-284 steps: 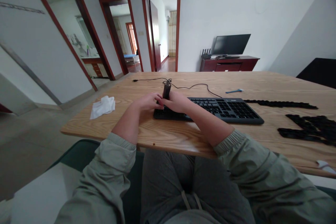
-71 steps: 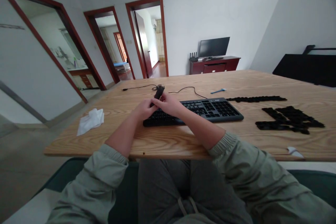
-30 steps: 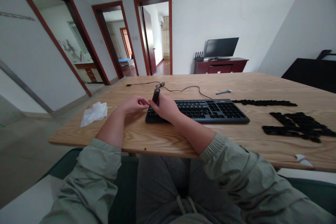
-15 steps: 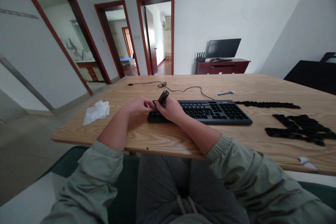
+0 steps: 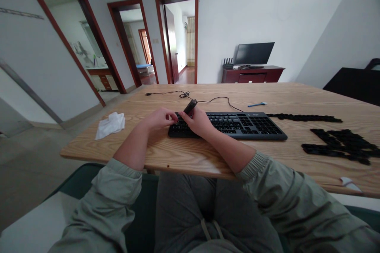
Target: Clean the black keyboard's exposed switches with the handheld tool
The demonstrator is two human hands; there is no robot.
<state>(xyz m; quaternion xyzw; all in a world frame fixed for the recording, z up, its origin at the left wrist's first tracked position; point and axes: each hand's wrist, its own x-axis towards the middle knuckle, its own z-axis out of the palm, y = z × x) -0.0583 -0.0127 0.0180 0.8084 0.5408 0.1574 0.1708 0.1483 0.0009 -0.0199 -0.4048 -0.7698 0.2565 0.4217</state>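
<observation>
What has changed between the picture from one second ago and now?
The dark tool, gripped in the right hand, has tipped from nearly upright to a rightward lean. The left hand has shifted slightly right, over the left end of the keyboard. Keyboard, white cloth and blue stick stayed put.

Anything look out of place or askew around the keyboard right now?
The cable is bunched in a tangle, and small black pieces lie in ragged rows right of the keyboard, perhaps detached keycaps. I see no spill.

Single head cam, wearer's POV, angled fwd & down over lap (image 5: 185, 209), tabletop (image 5: 190, 156) close, bkgd wall (image 5: 252, 8) far.
</observation>
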